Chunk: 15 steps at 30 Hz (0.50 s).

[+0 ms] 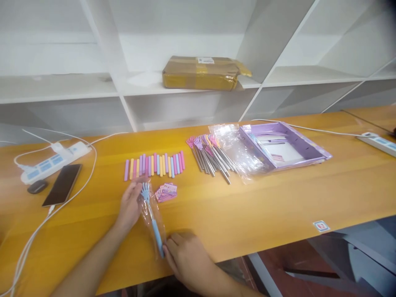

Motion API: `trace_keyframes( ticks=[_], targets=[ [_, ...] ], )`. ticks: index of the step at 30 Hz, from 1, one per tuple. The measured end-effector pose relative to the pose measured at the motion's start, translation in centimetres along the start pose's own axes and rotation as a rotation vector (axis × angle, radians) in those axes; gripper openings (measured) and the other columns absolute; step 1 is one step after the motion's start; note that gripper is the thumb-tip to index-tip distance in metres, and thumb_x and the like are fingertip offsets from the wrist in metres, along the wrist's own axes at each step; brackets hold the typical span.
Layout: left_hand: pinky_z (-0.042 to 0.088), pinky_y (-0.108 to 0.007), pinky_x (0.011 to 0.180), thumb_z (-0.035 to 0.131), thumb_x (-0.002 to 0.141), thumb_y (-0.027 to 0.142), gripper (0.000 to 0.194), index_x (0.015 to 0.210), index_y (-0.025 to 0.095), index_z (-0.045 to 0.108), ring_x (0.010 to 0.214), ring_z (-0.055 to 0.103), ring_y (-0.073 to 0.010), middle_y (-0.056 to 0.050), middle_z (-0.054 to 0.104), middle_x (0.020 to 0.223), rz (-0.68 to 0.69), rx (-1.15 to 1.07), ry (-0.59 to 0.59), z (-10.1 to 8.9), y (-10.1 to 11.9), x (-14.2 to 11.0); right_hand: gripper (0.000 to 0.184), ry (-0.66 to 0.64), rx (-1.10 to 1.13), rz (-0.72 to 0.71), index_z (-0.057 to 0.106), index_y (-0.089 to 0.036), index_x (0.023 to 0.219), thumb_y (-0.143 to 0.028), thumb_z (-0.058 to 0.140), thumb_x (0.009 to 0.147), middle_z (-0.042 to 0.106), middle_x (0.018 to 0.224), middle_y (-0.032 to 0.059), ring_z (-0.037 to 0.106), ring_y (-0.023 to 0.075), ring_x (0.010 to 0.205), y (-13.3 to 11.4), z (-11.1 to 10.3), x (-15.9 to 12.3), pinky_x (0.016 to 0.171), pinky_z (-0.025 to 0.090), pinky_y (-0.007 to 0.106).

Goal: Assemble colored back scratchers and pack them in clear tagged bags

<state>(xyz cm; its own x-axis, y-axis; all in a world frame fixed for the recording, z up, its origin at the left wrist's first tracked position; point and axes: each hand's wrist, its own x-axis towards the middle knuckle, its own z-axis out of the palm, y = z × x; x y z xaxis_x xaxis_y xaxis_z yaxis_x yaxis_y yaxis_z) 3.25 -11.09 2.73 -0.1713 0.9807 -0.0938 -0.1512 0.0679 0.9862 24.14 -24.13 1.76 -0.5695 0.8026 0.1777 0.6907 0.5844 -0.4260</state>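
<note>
A light-blue back scratcher [157, 236] with a hand-shaped head lies inside a clear plastic bag [156, 208]. My left hand [130, 205] pinches the bag's upper edge beside the scratcher's head. Down at the handle end, my right hand [185, 252] is closed, thumb and finger against the bagged scratcher. Just right of the bag sit small pink printed cards [166, 192] in a loose pile. Beyond my left hand runs a row of pastel handle tubes [154, 166]. Farther right is a heap of metal-stemmed back scratchers [213, 154] with pink, purple and orange heads.
A purple open box [286, 144] with cards inside stands at the right, beside crumpled clear bags [238, 152]. At the left lie a phone [62, 185], a power strip [55, 161] and white cables. A taped carton [202, 74] rests on the shelf behind.
</note>
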Motion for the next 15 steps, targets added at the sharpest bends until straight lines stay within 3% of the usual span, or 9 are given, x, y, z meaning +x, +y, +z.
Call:
trace_keyframes(
  ticks=[4, 7, 12, 15],
  targets=[
    [0.055, -0.025, 0.086, 0.088, 0.082, 0.059, 0.046, 0.106, 0.021, 0.078, 0.111, 0.068, -0.0215, -0.008, 0.075, 0.126, 0.045, -0.096, 0.061, 0.0, 0.6, 1.0, 0.022, 0.010, -0.016, 0.008, 0.063, -0.021, 0.087, -0.026, 0.058, 0.107, 0.069, 0.080, 0.0034, 0.059, 0.0198, 0.066, 0.1, 0.3, 0.0, 0.063, 0.037, 0.033],
    [0.054, -0.023, 0.074, 0.088, 0.082, 0.057, 0.046, 0.110, 0.022, 0.078, 0.097, 0.068, -0.0176, -0.007, 0.074, 0.122, 0.031, -0.073, 0.005, 0.1, 0.9, 0.6, 0.026, 0.057, 0.080, 0.047, 0.062, -0.021, 0.088, -0.027, 0.051, 0.111, 0.068, 0.082, 0.0032, 0.059, 0.0183, 0.068, 1.3, -0.7, -0.6, 0.065, 0.039, 0.032],
    [0.042, -0.019, 0.050, 0.083, 0.091, 0.051, 0.048, 0.132, 0.028, 0.069, 0.056, 0.050, -0.0056, 0.002, 0.068, 0.096, -0.049, -0.093, -0.189, 0.9, 1.3, -1.0, 0.044, 0.125, 0.604, 0.343, 0.056, -0.022, 0.089, -0.046, 0.033, 0.118, 0.066, 0.079, 0.0018, 0.061, 0.0157, 0.066, 4.1, -2.8, -2.3, 0.064, 0.046, 0.028],
    [0.041, -0.021, 0.043, 0.082, 0.090, 0.056, 0.051, 0.131, 0.027, 0.068, 0.050, 0.052, -0.0048, -0.002, 0.072, 0.110, -0.044, -0.095, -0.184, 1.4, 1.2, -1.5, 0.048, 0.054, 0.934, 0.541, 0.055, -0.023, 0.107, -0.064, 0.032, 0.114, 0.063, 0.069, -0.0032, 0.057, 0.0138, 0.049, 5.4, -3.0, -3.3, 0.051, 0.046, 0.026]
  ],
)
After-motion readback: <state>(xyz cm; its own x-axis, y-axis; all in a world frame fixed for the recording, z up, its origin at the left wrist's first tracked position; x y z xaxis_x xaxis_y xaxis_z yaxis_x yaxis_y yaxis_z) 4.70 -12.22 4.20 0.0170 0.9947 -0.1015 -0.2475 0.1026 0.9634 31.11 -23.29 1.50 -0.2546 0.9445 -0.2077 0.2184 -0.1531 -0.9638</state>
